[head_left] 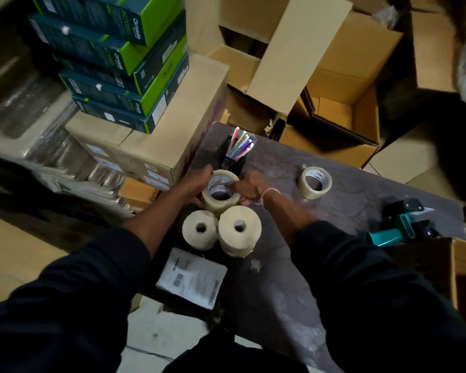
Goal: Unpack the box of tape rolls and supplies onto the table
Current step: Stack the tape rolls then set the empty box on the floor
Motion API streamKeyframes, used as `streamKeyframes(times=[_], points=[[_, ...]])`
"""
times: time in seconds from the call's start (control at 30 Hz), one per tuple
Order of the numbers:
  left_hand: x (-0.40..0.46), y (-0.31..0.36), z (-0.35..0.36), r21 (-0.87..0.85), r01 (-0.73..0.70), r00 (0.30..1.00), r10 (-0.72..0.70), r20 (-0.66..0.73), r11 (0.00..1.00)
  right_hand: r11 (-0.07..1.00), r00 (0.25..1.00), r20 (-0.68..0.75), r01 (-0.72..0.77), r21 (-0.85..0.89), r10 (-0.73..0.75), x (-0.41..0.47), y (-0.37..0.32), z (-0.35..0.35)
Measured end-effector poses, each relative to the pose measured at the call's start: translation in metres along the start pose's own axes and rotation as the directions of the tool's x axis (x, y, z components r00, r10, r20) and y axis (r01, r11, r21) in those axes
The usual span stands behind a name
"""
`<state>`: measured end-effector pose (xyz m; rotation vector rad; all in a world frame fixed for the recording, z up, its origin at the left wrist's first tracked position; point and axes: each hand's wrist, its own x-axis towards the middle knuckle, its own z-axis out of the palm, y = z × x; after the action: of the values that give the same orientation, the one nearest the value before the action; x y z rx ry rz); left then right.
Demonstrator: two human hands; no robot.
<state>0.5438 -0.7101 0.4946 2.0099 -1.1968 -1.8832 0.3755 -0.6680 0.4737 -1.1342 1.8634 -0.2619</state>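
Both arms reach forward and down from dark sleeves pushed up the forearms, meeting over a stack of clear tape rolls that stands on the dark, scuffed surface near its left edge. The left hand wraps the stack's left side, fingers curled round the outer wall and the thumb low at the base. The right hand grips the right side, its fingers curled over the top rim into the core; a pale string bracelet circles that wrist. The printing inside the core is too blurred to read.

Just in front of the stack, touching it, stand two cream paper-tape rolls side by side, cores up. Nearer the person lies a white packet with a printed label, its text and barcode smeared beyond reading. Behind the hands a black pen holder carries coloured pens. A single clear tape roll lies well apart to the right, with white print in its core that cannot be made out. A teal tape dispenser rests at the right edge.

To the left, green-and-teal boxes marked "Omada" are stacked on a closed carton. Open cardboard boxes stand beyond the surface.
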Motion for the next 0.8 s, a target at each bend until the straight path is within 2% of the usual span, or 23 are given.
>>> streamKeyframes(times=[0.1, 0.2, 0.33, 0.4, 0.43, 0.47, 0.53, 0.6, 0.63, 0.77, 0.8], points=[[-0.001, 0.003, 0.004, 0.019, -0.083, 0.995, 0.082, 0.054, 0.996, 0.999, 0.999, -0.032, -0.032, 0.02, 0.032, -0.016, -0.004, -0.013], [-0.002, 0.01, 0.018, -0.013, -0.063, 0.993, 0.064, 0.095, 0.998, 0.987, 0.989, -0.047, -0.137, 0.087, 0.141, -0.024, 0.006, -0.032], [0.005, 0.018, 0.047, -0.078, -0.066, 0.98, 0.08, 0.181, 0.995, 0.979, 0.976, -0.099, -0.184, 0.082, 0.192, -0.022, 0.037, -0.053], [0.012, 0.021, 0.062, -0.1, -0.102, 0.977, 0.119, 0.178, 0.99, 0.971, 0.965, -0.144, -0.231, -0.057, 0.221, -0.023, 0.044, -0.064], [0.016, 0.024, 0.068, -0.095, -0.131, 0.973, 0.147, 0.177, 0.987, 0.962, 0.967, -0.181, -0.212, -0.171, 0.181, -0.024, 0.047, -0.07], [0.02, 0.026, 0.073, -0.076, -0.153, 0.971, 0.165, 0.172, 0.985, 0.958, 0.966, -0.198, -0.206, -0.197, 0.167, -0.023, 0.049, -0.074], [0.028, 0.029, 0.079, -0.008, -0.166, 0.973, 0.165, 0.159, 0.986, 0.957, 0.956, -0.204, -0.245, -0.158, 0.212, -0.015, 0.051, -0.079], [0.036, 0.027, 0.08, 0.056, -0.135, 0.972, 0.122, 0.2, 0.989, 0.967, 0.947, -0.211, -0.254, -0.023, 0.243, -0.004, 0.05, -0.082], [0.039, 0.026, 0.081, 0.074, -0.123, 0.968, 0.103, 0.229, 0.99, 0.974, 0.948, -0.236, -0.226, -0.022, 0.214, 0.0, 0.05, -0.081], [0.047, 0.031, 0.092, 0.042, -0.158, 0.954, 0.142, 0.264, 0.986, 0.983, 0.949, -0.258, -0.185, 0.009, 0.181, 0.008, 0.044, -0.082], [0.05, 0.032, 0.093, 0.033, -0.172, 0.949, 0.157, 0.274, 0.985, 0.977, 0.94, -0.268, -0.209, 0.04, 0.212, 0.013, 0.045, -0.084]])
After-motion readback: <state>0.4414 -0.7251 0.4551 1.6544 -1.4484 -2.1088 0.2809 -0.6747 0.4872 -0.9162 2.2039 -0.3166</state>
